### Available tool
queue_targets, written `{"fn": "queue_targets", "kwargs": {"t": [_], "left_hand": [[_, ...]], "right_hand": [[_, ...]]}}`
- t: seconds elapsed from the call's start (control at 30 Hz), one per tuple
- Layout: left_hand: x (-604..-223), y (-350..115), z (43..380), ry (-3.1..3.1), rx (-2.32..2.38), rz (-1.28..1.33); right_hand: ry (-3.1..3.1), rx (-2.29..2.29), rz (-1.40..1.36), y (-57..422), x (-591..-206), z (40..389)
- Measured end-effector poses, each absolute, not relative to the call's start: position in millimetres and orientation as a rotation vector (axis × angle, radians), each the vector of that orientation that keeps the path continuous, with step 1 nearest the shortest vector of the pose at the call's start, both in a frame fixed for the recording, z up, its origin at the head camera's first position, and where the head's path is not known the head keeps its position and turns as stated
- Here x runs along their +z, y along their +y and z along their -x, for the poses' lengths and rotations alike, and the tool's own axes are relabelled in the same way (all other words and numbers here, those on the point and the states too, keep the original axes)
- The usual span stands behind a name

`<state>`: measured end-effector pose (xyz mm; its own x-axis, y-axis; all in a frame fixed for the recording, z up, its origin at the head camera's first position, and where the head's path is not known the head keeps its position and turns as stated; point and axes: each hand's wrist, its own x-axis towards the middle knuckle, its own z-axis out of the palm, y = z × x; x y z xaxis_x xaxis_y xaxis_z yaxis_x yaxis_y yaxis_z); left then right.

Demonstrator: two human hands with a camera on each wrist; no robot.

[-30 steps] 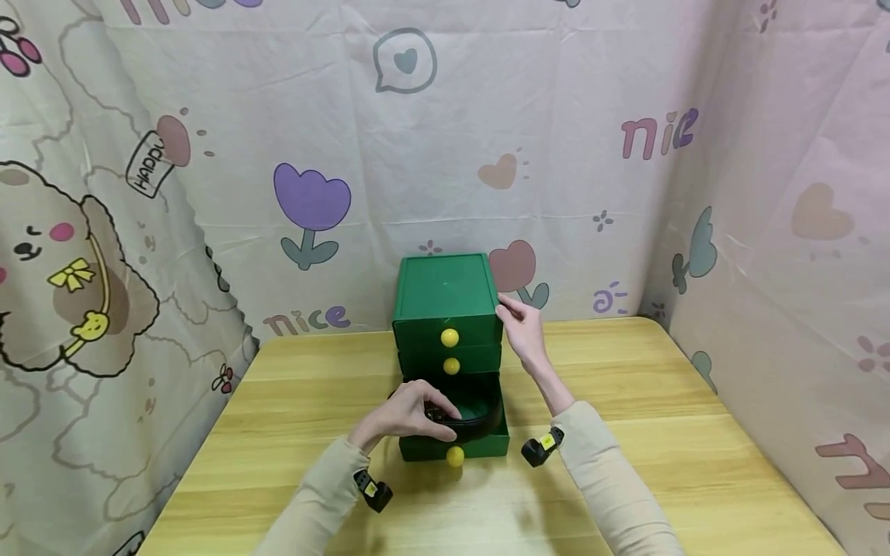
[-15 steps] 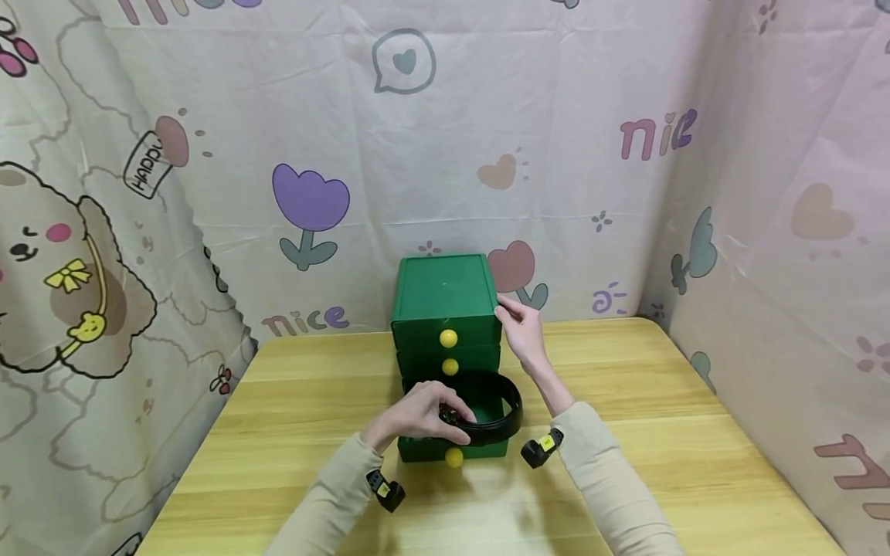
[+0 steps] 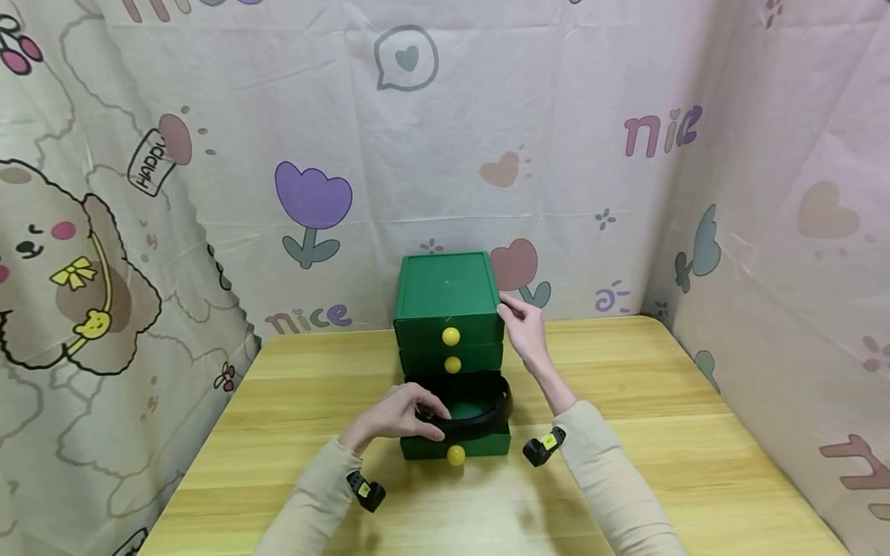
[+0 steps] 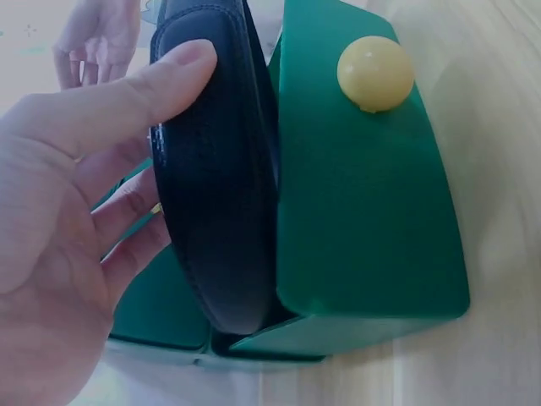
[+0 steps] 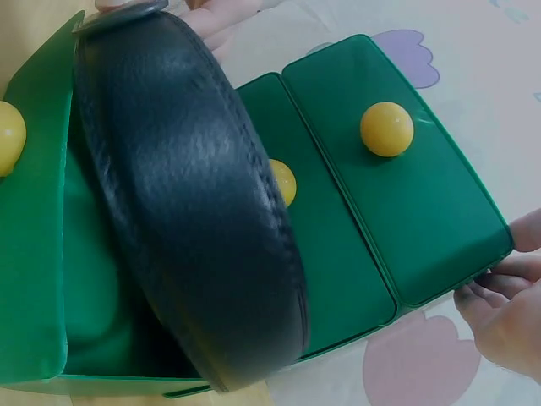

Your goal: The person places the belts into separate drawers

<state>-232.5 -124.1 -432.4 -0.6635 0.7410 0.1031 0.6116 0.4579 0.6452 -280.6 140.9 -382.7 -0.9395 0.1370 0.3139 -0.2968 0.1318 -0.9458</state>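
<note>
A coiled black leather belt (image 3: 480, 423) is pinched at its left side by my left hand (image 3: 399, 413), thumb outside and fingers inside the loop. In the head view it overlaps the pulled-out bottom drawer (image 3: 487, 444) of a green drawer cabinet (image 3: 448, 286). The left wrist view shows my thumb flat against the belt (image 4: 211, 169), close behind the drawer front (image 4: 363, 186). My right hand (image 3: 524, 332) holds the cabinet's upper right edge. In the right wrist view, its thumb and bent fingers meet at the corner. The belt's buckle end is mostly hidden by my left hand.
The two upper drawers are pushed in, each with a round yellow knob (image 3: 450, 336). Another yellow knob (image 3: 456, 455) sits on the bottom drawer's front. The cabinet stands on a wooden table (image 3: 626, 401), with a printed cloth (image 3: 417, 177) hanging behind.
My left hand carries the belt rightward and up over the drawer, then back slightly left and lower. The right hand stays at the cabinet's edge.
</note>
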Motion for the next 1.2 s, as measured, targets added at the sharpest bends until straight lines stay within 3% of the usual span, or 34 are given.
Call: {"fn": "queue_targets", "kwargs": {"t": [0.57, 1.2], "left_hand": [[-440, -113, 237, 2.759, 0.729, -1.311], [-468, -114, 247, 2.718, 0.842, -1.124]], "right_hand": [[-2.122, 1.86, -0.172, 141, -382, 282], [-2.12, 1.848, -0.174, 143, -383, 283]]}}
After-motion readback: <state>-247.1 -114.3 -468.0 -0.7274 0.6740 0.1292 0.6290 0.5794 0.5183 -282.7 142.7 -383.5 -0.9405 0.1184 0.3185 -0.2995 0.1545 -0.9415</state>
